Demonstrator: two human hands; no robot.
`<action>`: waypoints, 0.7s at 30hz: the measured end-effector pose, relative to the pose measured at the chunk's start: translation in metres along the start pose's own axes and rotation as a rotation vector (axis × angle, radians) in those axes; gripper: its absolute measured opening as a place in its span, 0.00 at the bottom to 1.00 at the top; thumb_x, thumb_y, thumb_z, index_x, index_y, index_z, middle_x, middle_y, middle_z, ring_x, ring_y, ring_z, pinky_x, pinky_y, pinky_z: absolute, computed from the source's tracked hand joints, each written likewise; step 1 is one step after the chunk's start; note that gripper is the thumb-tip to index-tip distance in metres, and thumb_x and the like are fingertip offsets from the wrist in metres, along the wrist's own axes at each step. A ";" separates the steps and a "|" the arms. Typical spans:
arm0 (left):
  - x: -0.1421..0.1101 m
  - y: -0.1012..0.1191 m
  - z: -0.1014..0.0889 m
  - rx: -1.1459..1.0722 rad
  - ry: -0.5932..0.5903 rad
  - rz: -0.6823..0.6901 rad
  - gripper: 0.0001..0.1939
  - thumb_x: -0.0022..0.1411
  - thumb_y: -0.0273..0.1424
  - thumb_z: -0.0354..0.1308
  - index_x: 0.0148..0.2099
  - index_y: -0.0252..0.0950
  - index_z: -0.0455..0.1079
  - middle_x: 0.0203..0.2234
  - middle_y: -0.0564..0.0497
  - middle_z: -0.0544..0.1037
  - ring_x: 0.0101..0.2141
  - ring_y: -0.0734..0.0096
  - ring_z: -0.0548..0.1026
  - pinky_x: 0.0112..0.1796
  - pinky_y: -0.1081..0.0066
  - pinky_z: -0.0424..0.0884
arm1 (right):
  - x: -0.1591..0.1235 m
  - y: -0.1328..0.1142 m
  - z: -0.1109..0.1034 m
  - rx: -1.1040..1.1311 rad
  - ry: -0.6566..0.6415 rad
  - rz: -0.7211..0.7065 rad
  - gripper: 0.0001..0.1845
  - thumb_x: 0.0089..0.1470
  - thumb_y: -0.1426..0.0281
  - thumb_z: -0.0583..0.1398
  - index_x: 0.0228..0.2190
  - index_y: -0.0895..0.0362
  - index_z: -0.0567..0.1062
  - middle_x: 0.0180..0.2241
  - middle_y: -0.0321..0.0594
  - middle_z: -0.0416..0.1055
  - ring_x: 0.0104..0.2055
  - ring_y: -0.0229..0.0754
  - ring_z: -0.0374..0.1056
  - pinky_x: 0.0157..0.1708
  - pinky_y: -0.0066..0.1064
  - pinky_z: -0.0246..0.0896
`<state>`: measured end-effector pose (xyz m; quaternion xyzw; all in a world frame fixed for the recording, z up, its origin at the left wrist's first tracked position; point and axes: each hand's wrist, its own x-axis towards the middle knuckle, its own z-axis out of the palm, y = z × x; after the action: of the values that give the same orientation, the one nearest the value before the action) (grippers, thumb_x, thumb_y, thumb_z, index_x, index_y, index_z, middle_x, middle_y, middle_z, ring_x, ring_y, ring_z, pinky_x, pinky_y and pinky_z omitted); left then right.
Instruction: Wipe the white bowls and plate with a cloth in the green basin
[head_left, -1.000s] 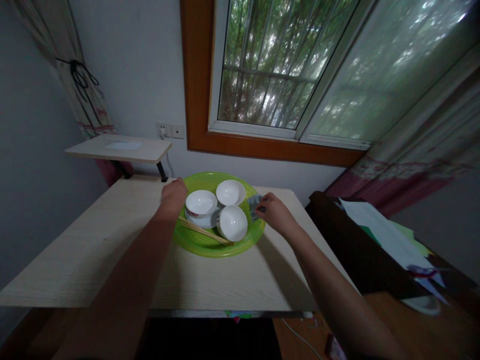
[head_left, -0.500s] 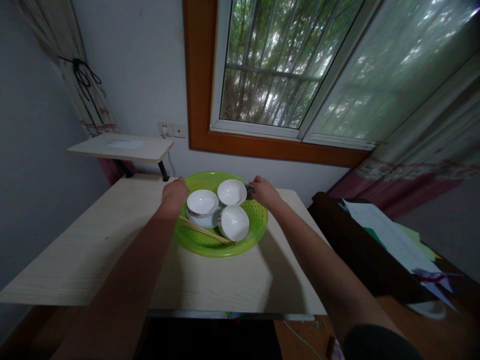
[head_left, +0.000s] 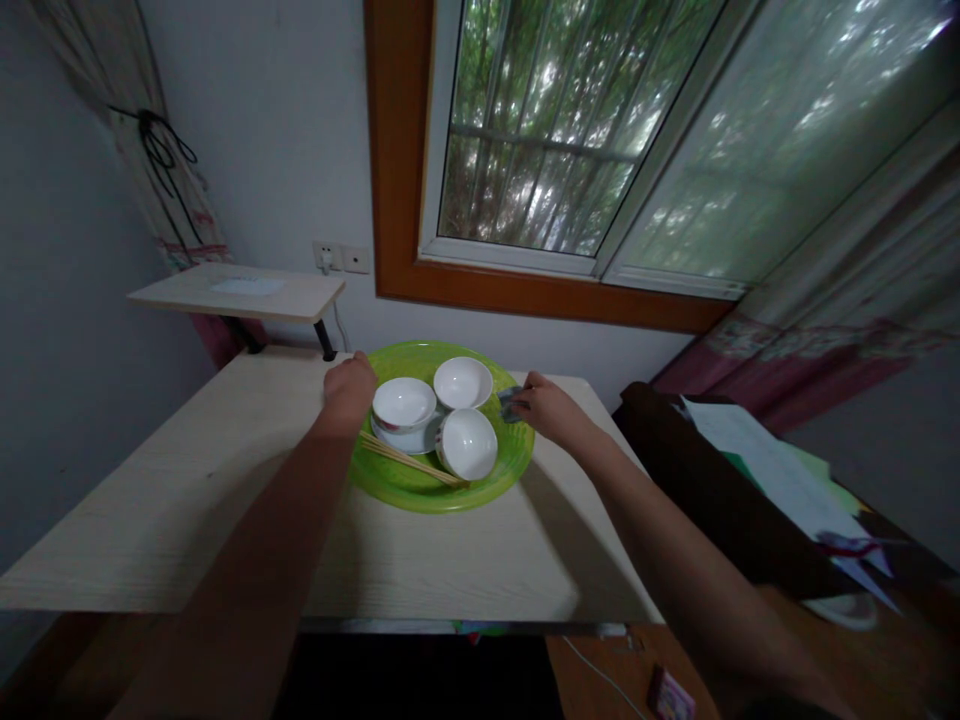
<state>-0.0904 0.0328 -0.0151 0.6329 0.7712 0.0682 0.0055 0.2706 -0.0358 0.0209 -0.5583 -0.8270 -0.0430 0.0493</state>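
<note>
A round green tray (head_left: 397, 482) sits near the far edge of a pale wooden table (head_left: 187, 500). On it stand three white bowls: one at the left (head_left: 403, 402) on a small plate, one at the back (head_left: 463, 381), one at the front right (head_left: 468, 443). A pair of wooden chopsticks (head_left: 401, 460) lies across the tray's left front. My left hand (head_left: 349, 386) is closed on the tray's left rim. My right hand (head_left: 546, 408) pinches a small grey cloth (head_left: 510, 403) at the tray's right rim.
A small raised shelf (head_left: 236, 292) stands at the table's back left, below a wall socket (head_left: 341, 258). A window with an orange-brown frame is behind. To the right, a dark piece of furniture (head_left: 720, 490) carries papers (head_left: 780, 470). Curtains hang on both sides.
My right hand with the grey cloth went from the tray's right rim to its back beside the rear bowl, then came back to the right rim. My left hand stayed on the left rim.
</note>
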 end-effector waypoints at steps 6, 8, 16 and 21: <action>0.002 0.000 0.001 -0.006 0.000 -0.018 0.20 0.67 0.36 0.54 0.56 0.29 0.66 0.46 0.33 0.80 0.48 0.48 0.78 0.45 0.61 0.73 | -0.044 -0.012 0.003 0.185 -0.005 -0.006 0.10 0.60 0.68 0.62 0.38 0.57 0.85 0.38 0.45 0.68 0.36 0.40 0.69 0.43 0.31 0.65; 0.000 -0.001 -0.001 -0.008 0.005 0.002 0.20 0.66 0.35 0.54 0.56 0.28 0.65 0.46 0.32 0.79 0.48 0.48 0.78 0.45 0.62 0.72 | -0.053 -0.018 0.002 0.222 -0.012 -0.017 0.10 0.60 0.68 0.62 0.38 0.56 0.85 0.39 0.45 0.69 0.36 0.40 0.69 0.42 0.31 0.66; -0.003 -0.004 -0.006 -0.016 -0.007 0.059 0.21 0.66 0.35 0.56 0.56 0.25 0.65 0.47 0.29 0.78 0.48 0.48 0.77 0.44 0.66 0.70 | -0.035 -0.013 0.005 0.200 -0.030 0.030 0.09 0.58 0.69 0.63 0.35 0.56 0.85 0.38 0.44 0.70 0.35 0.39 0.70 0.41 0.29 0.66; 0.001 -0.005 -0.003 -0.019 -0.010 0.048 0.21 0.64 0.35 0.58 0.56 0.28 0.66 0.47 0.30 0.79 0.49 0.48 0.78 0.44 0.65 0.71 | 0.001 -0.003 0.009 0.013 -0.050 0.059 0.12 0.58 0.69 0.61 0.37 0.58 0.85 0.40 0.48 0.71 0.37 0.43 0.71 0.46 0.31 0.64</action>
<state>-0.0959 0.0323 -0.0122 0.6517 0.7549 0.0726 0.0139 0.2676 -0.0352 0.0116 -0.5829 -0.8115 -0.0221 0.0334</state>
